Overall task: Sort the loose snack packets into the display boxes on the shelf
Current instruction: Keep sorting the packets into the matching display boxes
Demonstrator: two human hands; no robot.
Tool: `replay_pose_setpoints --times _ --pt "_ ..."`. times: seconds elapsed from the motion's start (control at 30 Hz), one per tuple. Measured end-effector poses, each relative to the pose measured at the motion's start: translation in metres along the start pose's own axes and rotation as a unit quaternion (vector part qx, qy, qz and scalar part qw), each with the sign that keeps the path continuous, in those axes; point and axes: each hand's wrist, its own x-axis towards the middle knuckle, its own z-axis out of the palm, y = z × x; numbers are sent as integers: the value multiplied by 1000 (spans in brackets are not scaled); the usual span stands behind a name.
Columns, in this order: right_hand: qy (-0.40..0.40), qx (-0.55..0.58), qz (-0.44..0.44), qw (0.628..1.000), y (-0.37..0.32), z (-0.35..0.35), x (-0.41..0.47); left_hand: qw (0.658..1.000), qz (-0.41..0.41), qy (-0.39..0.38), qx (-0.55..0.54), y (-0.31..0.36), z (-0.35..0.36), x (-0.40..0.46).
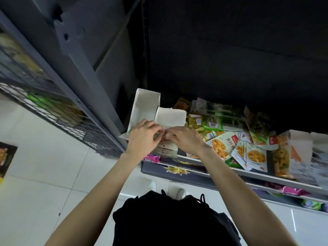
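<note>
Head view: left hand (142, 137) and right hand (184, 139) hide the pinched packet (160, 134)

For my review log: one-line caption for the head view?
Both hands, left hand and right hand, pinch a packet before white display boxes.

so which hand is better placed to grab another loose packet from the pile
Right. The right hand sits next to the loose packets, which lie to its right; the left hand is on the far side, by the display boxes.

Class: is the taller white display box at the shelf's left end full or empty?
Apparently empty: the taller white display box shows bare inner walls; its bottom is hidden.
</note>
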Motion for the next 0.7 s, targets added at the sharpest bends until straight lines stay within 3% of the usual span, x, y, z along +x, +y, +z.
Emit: replay_pose_setpoints --times 0.13,0.2,0.27,0.4,0.47,0.57,0.7 --pt "184 142 37 972 19 9 -38 991 -20 95 -96 46 -18 11" --pt "239 170 84 952 37 19 -65 981 -36 96 -162 71 -23 12" --pt "272 183 151 933 58 32 -93 973 -36 47 -223 93 -17 13" --pt "318 157 279 892 97 52 -144 955 -32 -151 -255 129 26 31" --pt "312 145 324 881 119 56 -162 944 -59 -214 -246 140 60 41" --pt "261 101 343 897 157 57 -177 950 -93 -232 -187 152 108 59" --pt "105 83 315 939 196 52 -181 938 -126 -312 -87 171 159 71"
